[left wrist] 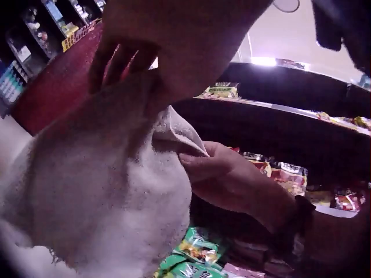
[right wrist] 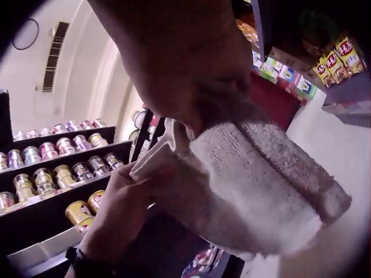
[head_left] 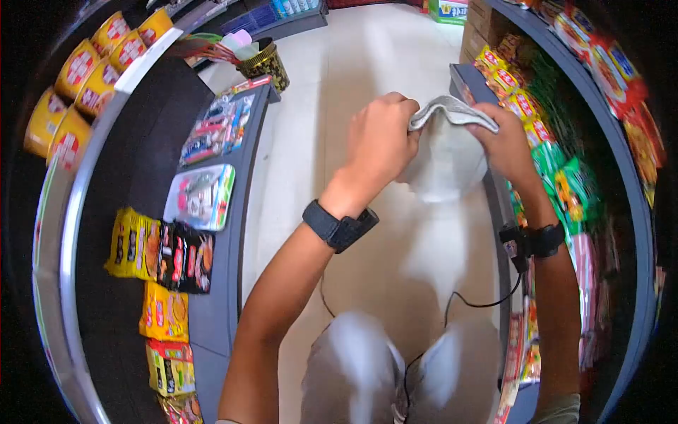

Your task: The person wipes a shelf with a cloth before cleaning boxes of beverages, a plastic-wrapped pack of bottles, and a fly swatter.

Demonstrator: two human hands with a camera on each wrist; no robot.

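Observation:
A whitish terry towel [head_left: 448, 169] hangs between both hands in front of the person's knees, its top edge folded and sagging in the middle. At its upper left corner the left hand [head_left: 381, 138] grips the edge, fingers curled over it. The right hand [head_left: 510, 145] pinches the opposite corner, the thumb along the edge. In the left wrist view, the towel [left wrist: 110, 191] drapes in soft folds with a frayed lower edge. The right wrist view shows its textured surface [right wrist: 249, 185] folded in layers below the right hand [right wrist: 185, 69].
Shelves flank a narrow tiled aisle [head_left: 367, 268]. Yellow tubs [head_left: 78, 67] and noodle packets [head_left: 134, 244] line the left side. Green packets [head_left: 572, 187] and red-yellow packets [head_left: 519, 102] fill the right shelf. A patterned bin [head_left: 265, 63] stands at the far left; a cable [head_left: 480, 304] hangs near the right wrist.

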